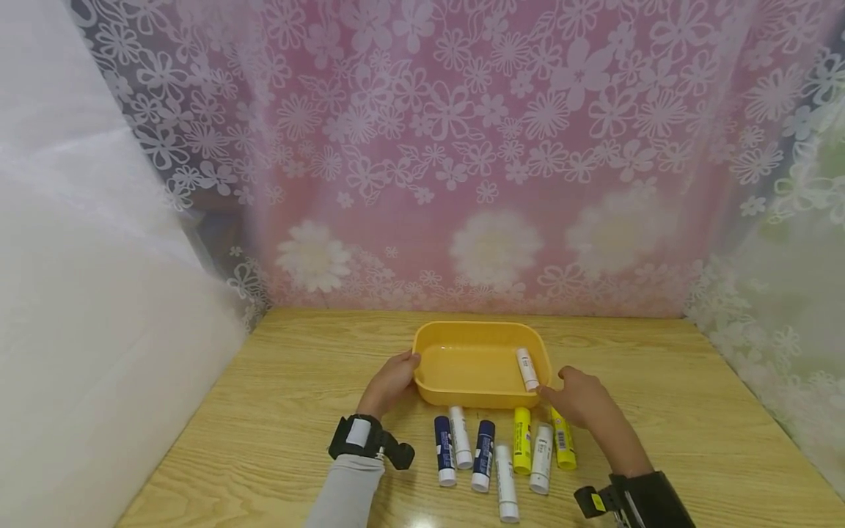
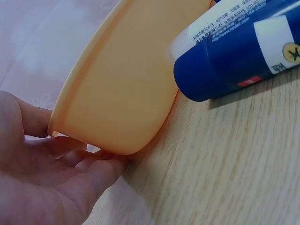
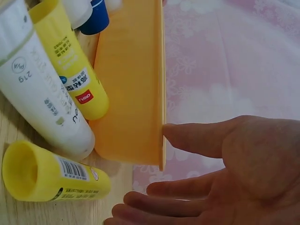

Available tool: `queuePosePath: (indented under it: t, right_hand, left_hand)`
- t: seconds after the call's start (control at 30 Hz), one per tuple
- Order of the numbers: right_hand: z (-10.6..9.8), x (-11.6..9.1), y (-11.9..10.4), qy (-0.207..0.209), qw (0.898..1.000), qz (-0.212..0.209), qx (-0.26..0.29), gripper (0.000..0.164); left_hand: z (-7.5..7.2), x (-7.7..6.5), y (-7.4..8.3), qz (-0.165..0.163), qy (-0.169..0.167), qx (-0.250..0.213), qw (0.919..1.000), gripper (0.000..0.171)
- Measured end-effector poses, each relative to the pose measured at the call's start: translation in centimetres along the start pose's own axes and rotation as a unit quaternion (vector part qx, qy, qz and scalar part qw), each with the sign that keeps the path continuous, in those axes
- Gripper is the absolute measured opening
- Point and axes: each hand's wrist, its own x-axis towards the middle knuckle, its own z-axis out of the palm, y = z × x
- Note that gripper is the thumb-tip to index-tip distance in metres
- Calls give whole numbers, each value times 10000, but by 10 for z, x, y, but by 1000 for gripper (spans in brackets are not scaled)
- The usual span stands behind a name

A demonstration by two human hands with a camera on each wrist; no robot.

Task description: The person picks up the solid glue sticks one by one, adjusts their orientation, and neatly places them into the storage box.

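Note:
A yellow plastic basin [image 1: 455, 400] rests on the table, with one white glue stick [image 1: 527, 369] leaning inside at its right end. At the basin's left end my left hand [image 1: 392, 381] grips the rim, thumb on the edge and fingers curled beneath it in the left wrist view. On the other side is my right hand [image 1: 581, 397]; in the right wrist view its thumb [image 3: 192, 138] touches the rim while the other fingers extend loosely, holding nothing. Several glue sticks lie in front of the basin, including a blue one [image 1: 445, 451], a white one [image 1: 506, 484] and a yellow one [image 1: 522, 440].
The wooden table [image 1: 264, 440] extends around the basin on both sides. A pink flowered curtain [image 1: 462, 147] hangs along its back edge. Pale sheeting [image 1: 99, 257] borders the left, and a flowered sheet [image 1: 785, 315] borders the right.

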Motion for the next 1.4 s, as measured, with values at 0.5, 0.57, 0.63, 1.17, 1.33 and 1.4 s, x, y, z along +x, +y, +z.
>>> queuePosePath:
  t: [0.5, 0.57, 0.63, 1.17, 1.33, 1.4]
  right_hand:
    - [8, -7, 5, -460, 9989, 9, -135, 66]
    - [10, -8, 6, -542, 9985, 82, -84, 59]
    - [12, -9, 7, -591, 9981, 144, 8, 51]
    - [18, -8, 12, -399, 9988, 258, -87, 48]
    - [18, -10, 12, -442, 9985, 334, -50, 47]
    - [18, -10, 11, -440, 9985, 328, -49, 47]
  left_hand:
    - [0, 0, -3, -10, -43, -73, 10000, 51]
    - [0, 0, -4, -12, -60, -80, 9999, 51]
    - [0, 1, -5, -20, -75, -104, 9999, 51]
    - [-2, 4, -5, 43, -82, -40, 9999, 53]
    - [-3, 4, -5, 4, -78, -33, 10000, 53]
    - [-3, 4, -4, -31, -69, -36, 10000, 53]
